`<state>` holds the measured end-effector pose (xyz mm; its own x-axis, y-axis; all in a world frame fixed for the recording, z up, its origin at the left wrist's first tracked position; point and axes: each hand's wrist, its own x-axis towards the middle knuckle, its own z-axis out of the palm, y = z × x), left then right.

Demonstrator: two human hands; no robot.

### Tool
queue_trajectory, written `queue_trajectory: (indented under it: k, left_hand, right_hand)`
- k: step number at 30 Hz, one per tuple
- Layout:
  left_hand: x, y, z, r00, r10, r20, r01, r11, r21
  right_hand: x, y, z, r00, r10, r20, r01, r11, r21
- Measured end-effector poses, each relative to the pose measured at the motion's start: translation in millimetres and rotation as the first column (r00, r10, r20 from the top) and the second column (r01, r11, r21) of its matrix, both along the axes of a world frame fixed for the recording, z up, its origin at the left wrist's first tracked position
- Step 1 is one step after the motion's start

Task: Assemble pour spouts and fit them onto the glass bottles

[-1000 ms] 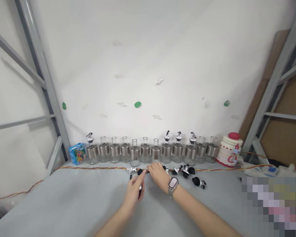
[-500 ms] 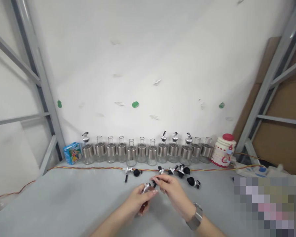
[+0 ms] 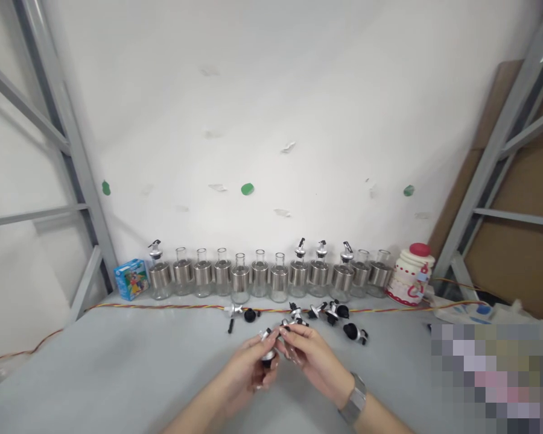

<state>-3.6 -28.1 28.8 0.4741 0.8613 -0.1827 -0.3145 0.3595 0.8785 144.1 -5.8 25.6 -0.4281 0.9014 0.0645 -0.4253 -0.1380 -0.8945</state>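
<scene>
In the head view, my left hand (image 3: 247, 364) is closed around a silver-and-black bottle pour spout (image 3: 268, 357), its dark stopper end pointing down. My right hand (image 3: 317, 355) meets it at the fingertips, pinching a small black part (image 3: 283, 325) at the top of the spout; fingers mostly hide it. Just beyond my hands lie several loose pour spouts (image 3: 317, 311). A separate black strip (image 3: 230, 325) and a black-based spout piece (image 3: 250, 315) rest to the left.
A row of glass bottles with steel bands (image 3: 241, 279) stands along the wall, some topped with spouts. A blue box (image 3: 132, 280) is at the left end, a white-and-red jar (image 3: 409, 274) at the right. A twisted wire (image 3: 172, 306) crosses the grey table (image 3: 117, 361).
My left hand has turned the spout so its dark stopper now shows below. My right fingertips have drawn closer to the left ones, covering more of the black part.
</scene>
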Motion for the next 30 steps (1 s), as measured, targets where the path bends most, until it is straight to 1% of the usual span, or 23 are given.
queue_trajectory:
  k: [2, 5, 7, 9, 10, 12, 13, 15, 17, 18, 19, 21, 22, 23, 24, 25, 26, 28, 29, 30]
  left_hand:
    - [-1, 1, -2.2, 1.000, 0.016, 0.014, -0.015, 0.999, -0.043]
    - [-3, 4, -5.0, 0.998, 0.014, 0.063, -0.005, 0.991, -0.137]
    - [-4, 4, -5.8, 0.995, 0.016, 0.102, 0.003, 0.984, -0.178]
    - [-4, 5, -6.3, 0.993, 0.018, 0.115, 0.002, 0.985, -0.170]
    - [-4, 6, -6.6, 0.995, 0.022, 0.099, -0.008, 0.990, -0.141]
    - [-2, 8, -7.6, 0.997, 0.072, -0.015, -0.072, 0.997, -0.018]
    - [-2, 10, -8.3, 0.989, 0.117, -0.090, -0.112, 0.992, 0.058]
    - [-1, 12, -9.5, 0.954, 0.213, -0.209, -0.176, 0.967, 0.183]
    - [-1, 12, -9.7, 0.917, 0.292, -0.270, -0.207, 0.930, 0.304]
    - [-2, 11, -9.3, 0.895, 0.331, -0.299, -0.201, 0.898, 0.392]
    - [-3, 10, -8.6, 0.862, 0.380, -0.336, -0.180, 0.849, 0.498]
    - [-4, 6, -6.6, 0.787, 0.465, -0.406, -0.087, 0.735, 0.672]
    - [-5, 4, -5.5, 0.754, 0.490, -0.437, -0.036, 0.696, 0.717]
    - [-5, 2, -4.4, 0.734, 0.496, -0.464, -0.001, 0.684, 0.730]
    - [-5, 1, -3.3, 0.722, 0.492, -0.487, 0.023, 0.686, 0.727]
    - [-6, 0, -2.3, 0.718, 0.477, -0.508, 0.037, 0.702, 0.711]
    - [-6, -1, -1.3, 0.720, 0.449, -0.529, 0.043, 0.732, 0.680]
    - [-6, -3, 0.4, 0.736, 0.372, -0.566, 0.044, 0.807, 0.588]
    - [-6, -3, 1.1, 0.744, 0.333, -0.579, 0.049, 0.837, 0.545]
    - [-7, -4, 1.6, 0.748, 0.300, -0.591, 0.062, 0.856, 0.513]
  right_hand:
    - [-2, 2, -5, 0.999, -0.026, 0.029, 0.026, 1.000, 0.005]
    - [-3, 4, -11, 0.995, -0.049, 0.085, 0.047, 0.998, 0.032]
    - [-3, 5, -12, 0.992, -0.056, 0.110, 0.051, 0.998, 0.048]
    - [-3, 5, -9, 0.993, -0.039, 0.113, 0.031, 0.997, 0.071]
    - [-2, 5, -6, 0.994, -0.018, 0.109, 0.009, 0.996, 0.083]
    - [0, 3, 2, 0.994, 0.032, 0.104, -0.042, 0.994, 0.100]
    - [1, 2, 5, 0.994, 0.043, 0.102, -0.053, 0.994, 0.097]
    - [3, 1, 12, 0.994, 0.020, 0.109, -0.028, 0.997, 0.075]
    - [6, 3, 14, 0.988, -0.044, 0.149, 0.035, 0.997, 0.066]
    - [7, 4, 14, 0.981, -0.071, 0.180, 0.059, 0.995, 0.075]
    - [8, 5, 13, 0.973, -0.083, 0.216, 0.064, 0.994, 0.092]
    - [10, 8, 10, 0.959, -0.055, 0.277, 0.021, 0.992, 0.121]
    - [11, 9, 9, 0.955, -0.020, 0.295, -0.017, 0.992, 0.122]
    - [12, 10, 8, 0.953, 0.021, 0.302, -0.057, 0.992, 0.112]
    - [12, 10, 7, 0.953, 0.062, 0.297, -0.093, 0.991, 0.092]
    - [13, 11, 7, 0.954, 0.093, 0.283, -0.117, 0.991, 0.067]
    - [14, 10, 8, 0.959, 0.108, 0.263, -0.124, 0.991, 0.047]
    - [18, 10, 13, 0.971, 0.092, 0.220, -0.102, 0.994, 0.031]
    - [20, 10, 15, 0.977, 0.076, 0.201, -0.085, 0.996, 0.036]
    - [22, 9, 18, 0.981, 0.061, 0.184, -0.071, 0.996, 0.048]
